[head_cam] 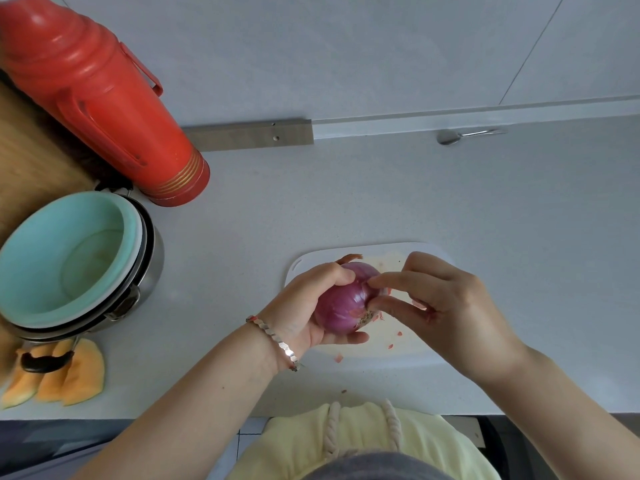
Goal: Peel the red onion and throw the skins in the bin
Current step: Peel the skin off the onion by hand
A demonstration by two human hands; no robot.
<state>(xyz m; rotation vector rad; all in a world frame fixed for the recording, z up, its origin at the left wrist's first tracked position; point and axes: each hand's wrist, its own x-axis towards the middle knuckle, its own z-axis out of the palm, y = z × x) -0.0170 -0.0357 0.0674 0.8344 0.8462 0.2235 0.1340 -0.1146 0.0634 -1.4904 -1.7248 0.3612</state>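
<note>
While you peel, the red onion (341,306) hangs over the cutting board (433,351).
Your left grip (304,306) curls round it, steadying; your right grip (450,306) pinches root-end skin (370,292).

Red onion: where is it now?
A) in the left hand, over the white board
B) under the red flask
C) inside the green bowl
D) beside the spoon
A: the left hand cups the red onion over the white board, and the right hand pinches its skin.
</note>
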